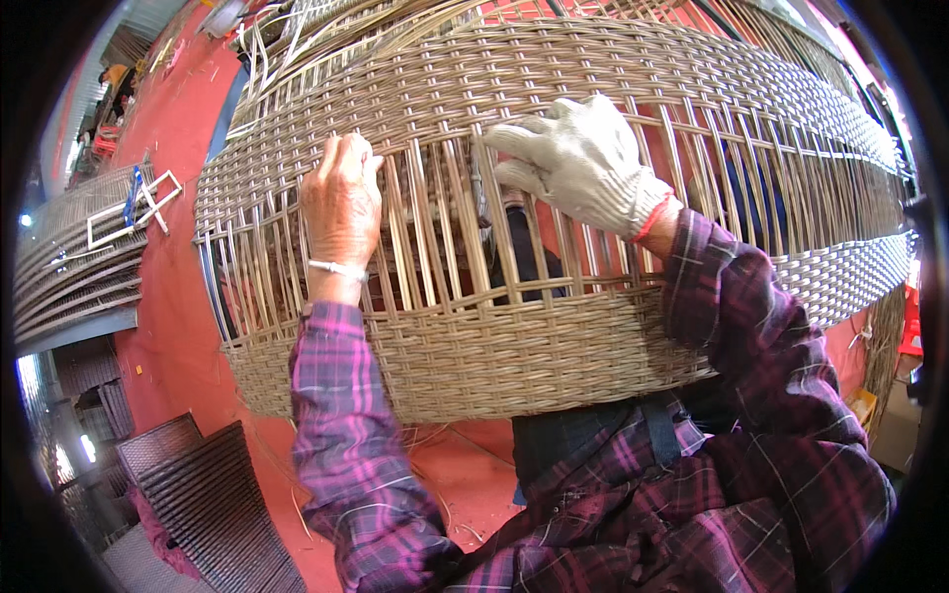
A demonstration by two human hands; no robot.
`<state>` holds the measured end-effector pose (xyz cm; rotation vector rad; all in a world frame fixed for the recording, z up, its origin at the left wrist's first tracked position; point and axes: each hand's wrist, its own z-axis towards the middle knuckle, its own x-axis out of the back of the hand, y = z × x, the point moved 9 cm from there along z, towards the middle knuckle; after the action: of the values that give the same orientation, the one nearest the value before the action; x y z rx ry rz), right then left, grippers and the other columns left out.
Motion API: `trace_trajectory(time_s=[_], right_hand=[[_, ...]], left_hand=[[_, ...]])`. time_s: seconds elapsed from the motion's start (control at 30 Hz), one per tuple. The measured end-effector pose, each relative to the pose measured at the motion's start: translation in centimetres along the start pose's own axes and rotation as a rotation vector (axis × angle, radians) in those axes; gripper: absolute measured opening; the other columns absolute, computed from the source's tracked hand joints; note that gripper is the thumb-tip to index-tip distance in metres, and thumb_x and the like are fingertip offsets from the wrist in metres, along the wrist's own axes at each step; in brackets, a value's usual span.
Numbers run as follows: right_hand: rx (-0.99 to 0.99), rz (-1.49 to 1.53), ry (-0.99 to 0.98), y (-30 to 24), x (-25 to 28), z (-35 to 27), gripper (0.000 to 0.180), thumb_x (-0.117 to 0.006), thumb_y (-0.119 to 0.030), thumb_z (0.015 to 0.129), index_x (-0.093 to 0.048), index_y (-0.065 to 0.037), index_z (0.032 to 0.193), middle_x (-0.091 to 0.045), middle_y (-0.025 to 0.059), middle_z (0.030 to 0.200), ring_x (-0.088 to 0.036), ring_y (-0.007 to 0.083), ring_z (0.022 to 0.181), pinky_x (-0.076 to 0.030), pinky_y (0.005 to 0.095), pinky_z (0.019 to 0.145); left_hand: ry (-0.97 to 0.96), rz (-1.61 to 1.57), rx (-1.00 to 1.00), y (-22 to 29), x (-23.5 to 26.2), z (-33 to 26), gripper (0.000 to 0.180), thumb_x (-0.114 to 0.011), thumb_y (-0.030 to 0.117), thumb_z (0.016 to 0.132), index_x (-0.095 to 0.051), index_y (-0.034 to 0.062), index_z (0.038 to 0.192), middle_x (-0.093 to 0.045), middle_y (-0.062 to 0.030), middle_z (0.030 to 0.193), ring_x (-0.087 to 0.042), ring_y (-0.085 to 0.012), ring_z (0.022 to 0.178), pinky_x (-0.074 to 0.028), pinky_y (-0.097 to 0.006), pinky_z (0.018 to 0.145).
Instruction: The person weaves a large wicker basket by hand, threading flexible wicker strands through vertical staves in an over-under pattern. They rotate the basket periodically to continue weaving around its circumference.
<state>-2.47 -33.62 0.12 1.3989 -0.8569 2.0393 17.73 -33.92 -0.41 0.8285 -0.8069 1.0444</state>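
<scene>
A large curved wicker panel [494, 351] of grey-brown strands spans the view in front of me. Between its upper and lower woven bands runs an open strip of upright strands [440, 227]. My left hand [341, 203], bare with a pale bracelet at the wrist, is closed at the lower edge of the upper band, its fingertips on the strands there. To its right, my right hand [583, 163] wears a white knitted glove with a red cuff. Its thumb and forefinger close around a strand at the same edge; the other fingers are curled, and the fingertips are partly hidden.
Red covering [168, 296] lies on the floor. On the left are a stack of wicker pieces [74, 262] with a white frame [133, 210] on top, and dark woven panels [213, 494] lower down. Loose strands [297, 44] lie beyond the panel. A person [121, 84] is far off at upper left.
</scene>
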Motion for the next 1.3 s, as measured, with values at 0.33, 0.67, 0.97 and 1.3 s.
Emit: trace_trajectory(time_s=[0.33, 0.67, 0.97, 1.3], right_hand=[[0.063, 0.154, 0.144, 3.9, 5.4, -10.6, 0.048, -0.076, -0.025, 0.074, -0.063, -0.011, 0.118, -0.061, 0.0085, 0.122, -0.055, 0.0303, 0.118, -0.043, 0.0463, 0.100], [-0.189, -0.220, 0.167, 14.0, 8.8, -13.7, 0.026, -0.064, -0.038, 0.089, -0.071, -0.019, 0.104, -0.069, 0.0007, 0.099, -0.062, 0.0243, 0.089, -0.050, 0.0406, 0.078], [-0.072, 0.023, 0.381, 15.4, 11.5, -17.8, 0.032, -0.071, -0.032, 0.085, -0.067, -0.014, 0.112, -0.068, 0.0055, 0.111, -0.062, 0.0253, 0.105, -0.049, 0.0418, 0.091], [-0.522, -0.373, 0.210, 27.5, 14.1, -24.6, 0.015, -0.063, -0.020, 0.083, -0.075, -0.020, 0.092, -0.067, 0.0028, 0.086, -0.065, 0.0264, 0.081, -0.052, 0.0419, 0.071]], left_hand=[[0.017, 0.138, 0.046, 4.4, 1.9, -0.3, 0.022, -0.069, 0.006, 0.082, -0.068, 0.0081, 0.103, -0.066, -0.0082, 0.106, -0.063, -0.0246, 0.098, -0.047, -0.040, 0.086], [-0.048, -0.261, -0.352, 22.4, -5.5, 4.2, 0.020, -0.071, 0.007, 0.079, -0.065, 0.0112, 0.098, -0.062, -0.0041, 0.094, -0.060, -0.0245, 0.092, -0.043, -0.038, 0.076], [0.010, -0.207, -0.230, 21.7, -7.3, 5.8, 0.018, -0.065, -0.002, 0.079, -0.057, 0.0106, 0.089, -0.063, -0.0041, 0.089, -0.062, -0.0250, 0.082, -0.043, -0.038, 0.078], [-0.193, -0.352, -0.228, 22.6, -4.3, -1.2, 0.015, -0.070, 0.005, 0.083, -0.064, 0.0054, 0.096, -0.066, -0.0117, 0.101, -0.063, -0.0278, 0.095, -0.043, -0.040, 0.094]])
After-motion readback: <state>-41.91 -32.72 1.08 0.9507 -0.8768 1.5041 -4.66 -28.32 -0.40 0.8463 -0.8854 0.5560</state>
